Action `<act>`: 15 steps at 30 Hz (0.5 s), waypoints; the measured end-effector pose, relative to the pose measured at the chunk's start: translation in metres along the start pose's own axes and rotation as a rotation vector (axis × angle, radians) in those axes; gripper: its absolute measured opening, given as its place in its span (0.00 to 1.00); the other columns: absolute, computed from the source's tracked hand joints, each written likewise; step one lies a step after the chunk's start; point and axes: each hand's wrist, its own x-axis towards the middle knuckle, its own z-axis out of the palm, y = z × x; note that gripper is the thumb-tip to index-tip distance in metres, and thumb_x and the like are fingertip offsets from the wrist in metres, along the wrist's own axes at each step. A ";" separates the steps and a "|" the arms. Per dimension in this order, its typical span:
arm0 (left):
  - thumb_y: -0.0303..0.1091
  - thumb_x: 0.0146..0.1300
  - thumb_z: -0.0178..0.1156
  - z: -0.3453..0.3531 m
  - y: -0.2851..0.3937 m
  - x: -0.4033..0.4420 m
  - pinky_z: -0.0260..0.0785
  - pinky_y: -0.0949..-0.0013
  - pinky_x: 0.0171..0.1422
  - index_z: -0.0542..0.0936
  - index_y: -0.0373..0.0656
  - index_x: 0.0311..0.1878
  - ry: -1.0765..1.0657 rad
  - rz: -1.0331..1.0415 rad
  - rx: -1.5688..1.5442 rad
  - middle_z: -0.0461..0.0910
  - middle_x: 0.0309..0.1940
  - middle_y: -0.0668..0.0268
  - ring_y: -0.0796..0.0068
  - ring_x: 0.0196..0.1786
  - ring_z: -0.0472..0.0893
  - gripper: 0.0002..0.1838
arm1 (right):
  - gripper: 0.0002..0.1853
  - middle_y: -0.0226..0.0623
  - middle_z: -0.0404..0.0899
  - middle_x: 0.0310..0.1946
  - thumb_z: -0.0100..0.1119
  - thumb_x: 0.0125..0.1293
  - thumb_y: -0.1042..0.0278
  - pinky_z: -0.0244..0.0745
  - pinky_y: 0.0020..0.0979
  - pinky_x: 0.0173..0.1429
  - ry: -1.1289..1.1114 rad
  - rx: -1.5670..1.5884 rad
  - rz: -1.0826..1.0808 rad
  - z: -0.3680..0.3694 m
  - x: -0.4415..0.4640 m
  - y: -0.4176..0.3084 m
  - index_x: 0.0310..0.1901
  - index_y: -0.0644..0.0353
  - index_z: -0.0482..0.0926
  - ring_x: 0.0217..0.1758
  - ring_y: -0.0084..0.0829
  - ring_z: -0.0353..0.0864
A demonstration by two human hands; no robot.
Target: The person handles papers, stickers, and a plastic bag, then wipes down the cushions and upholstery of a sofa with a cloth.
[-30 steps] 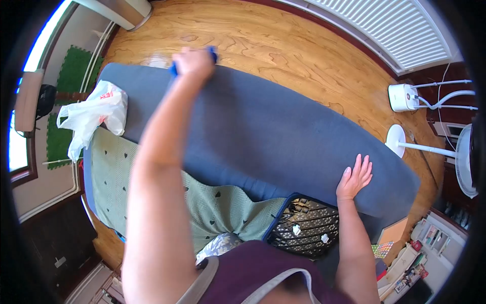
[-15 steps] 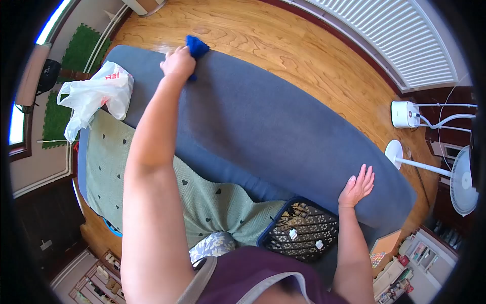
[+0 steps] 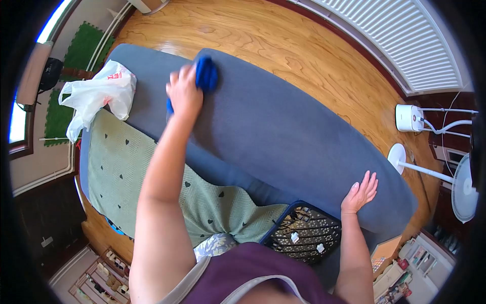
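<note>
A bright blue cloth (image 3: 206,74) is bunched in my left hand (image 3: 185,92), slightly blurred. That hand is at the near left end of the sofa's grey backrest (image 3: 268,121), beside the gap between two cushion sections. My right hand (image 3: 360,193) lies with outstretched fingers on the right part of the same backrest and holds nothing. Below the backrest, a green cover with dark hearts (image 3: 121,177) drapes over the seat. A dark lattice basket (image 3: 301,230) stands on the seat close to my body, with small white pieces on it.
A white plastic bag (image 3: 104,93) sits on the sofa's left end. Wooden floor (image 3: 243,30) stretches behind the sofa up to a white radiator (image 3: 395,40). A white appliance with a hose (image 3: 409,118) and a standing fan (image 3: 463,187) stand at the right.
My left hand has moved down and a little right with the blue cloth, from the top edge onto the backrest. My right hand remains on the backrest. The view has shifted slightly.
</note>
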 end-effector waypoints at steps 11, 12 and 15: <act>0.31 0.61 0.54 0.003 -0.081 0.060 0.68 0.68 0.56 0.79 0.45 0.56 -0.510 -0.075 -0.651 0.82 0.40 0.63 0.72 0.45 0.77 0.19 | 0.27 0.40 0.59 0.73 0.40 0.71 0.54 0.39 0.55 0.75 0.052 0.051 -0.027 0.006 -0.004 0.006 0.69 0.52 0.66 0.76 0.48 0.52; 0.28 0.60 0.53 -0.006 -0.097 0.031 0.68 0.69 0.54 0.79 0.43 0.55 -0.517 -0.052 -0.694 0.81 0.38 0.65 0.76 0.42 0.75 0.19 | 0.27 0.39 0.59 0.73 0.40 0.71 0.55 0.39 0.55 0.75 0.064 0.026 -0.024 0.006 -0.003 0.007 0.70 0.51 0.66 0.76 0.48 0.52; 0.21 0.55 0.51 -0.045 -0.123 -0.066 0.69 0.68 0.51 0.78 0.40 0.52 -0.501 -0.062 -0.688 0.78 0.34 0.71 0.77 0.40 0.73 0.20 | 0.27 0.38 0.58 0.74 0.40 0.72 0.55 0.39 0.55 0.75 0.070 0.023 -0.016 0.007 -0.003 0.007 0.70 0.49 0.65 0.76 0.46 0.52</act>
